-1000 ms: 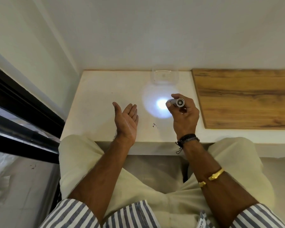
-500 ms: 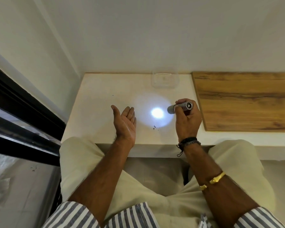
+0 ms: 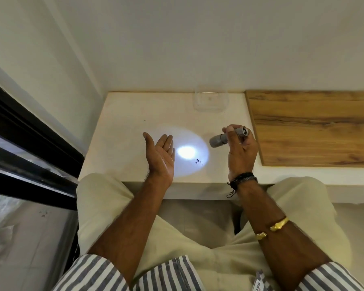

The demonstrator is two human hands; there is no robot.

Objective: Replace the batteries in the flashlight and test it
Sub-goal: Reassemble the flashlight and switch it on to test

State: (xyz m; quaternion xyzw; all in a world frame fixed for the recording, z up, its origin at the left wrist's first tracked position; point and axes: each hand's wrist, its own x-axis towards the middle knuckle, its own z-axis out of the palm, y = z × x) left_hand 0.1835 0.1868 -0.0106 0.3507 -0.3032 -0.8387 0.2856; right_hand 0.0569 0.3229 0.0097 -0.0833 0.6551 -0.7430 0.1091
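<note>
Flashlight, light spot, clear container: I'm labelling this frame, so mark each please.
flashlight point(image 3: 218, 141), head view, grey head end.
light spot point(image 3: 186, 152), head view, bright centre.
clear container point(image 3: 210, 109), head view, front wall.

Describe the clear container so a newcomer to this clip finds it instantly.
Start at the white ledge against the back wall. At its far edge, just left of the wooden board, sits the clear container. It alone is see-through, squarish, round-cornered.

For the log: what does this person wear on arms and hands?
Both arms show blue-grey and white striped sleeves at the elbows. The right wrist has black braided cord bands, the right forearm an open gold bangle. The left hand and forearm are unadorned.
</note>
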